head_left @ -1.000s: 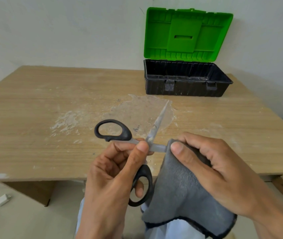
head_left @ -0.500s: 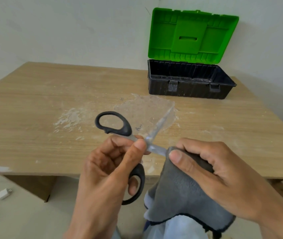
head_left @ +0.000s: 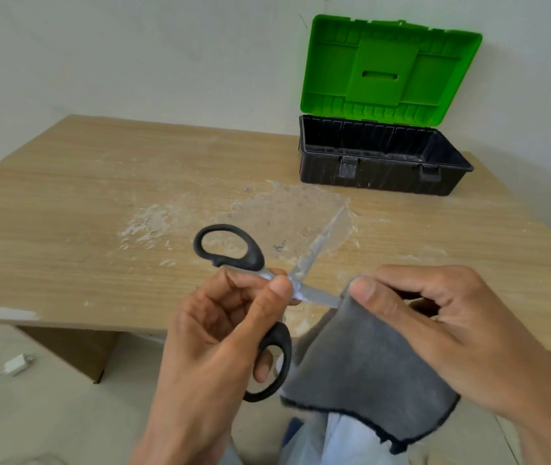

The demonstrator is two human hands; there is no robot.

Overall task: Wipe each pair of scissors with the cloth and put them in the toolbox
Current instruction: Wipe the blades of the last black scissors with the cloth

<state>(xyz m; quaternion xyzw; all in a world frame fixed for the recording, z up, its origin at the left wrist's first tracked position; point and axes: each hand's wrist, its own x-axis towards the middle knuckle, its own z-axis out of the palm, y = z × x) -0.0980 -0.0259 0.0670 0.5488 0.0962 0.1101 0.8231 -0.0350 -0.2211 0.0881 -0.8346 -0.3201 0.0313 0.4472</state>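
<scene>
Scissors (head_left: 254,256), one pair, black handles, steel blades. I log them held in the air over the near edge of the table (head_left: 83,196), about midway along it, with the blades spread in a V.

Left hand (head_left: 220,330): thumb and fingers pinch the scissors at the pivot. One fingertip shows through the lower handle loop, and the upper loop stands free above the knuckles.

Right hand (head_left: 435,323): closed on the grey cloth (head_left: 361,374), thumb on top, pressing the cloth round the lower blade. I can see that blade's base and no more, as the rest runs into the cloth. The other blade points up and away toward the far right corner. The cloth hangs down below the table's near edge, and its hem is dark.

Toolbox (head_left: 381,177): black body, at the far right corner of the table, well apart from both hands. Its green lid (head_left: 385,72) is raised and leans toward the wall.

Table surface: light wood, with a whitish smeared patch (head_left: 146,223) left of centre.

Floor, below the near left corner: a small white plug (head_left: 19,364) on a cable.
</scene>
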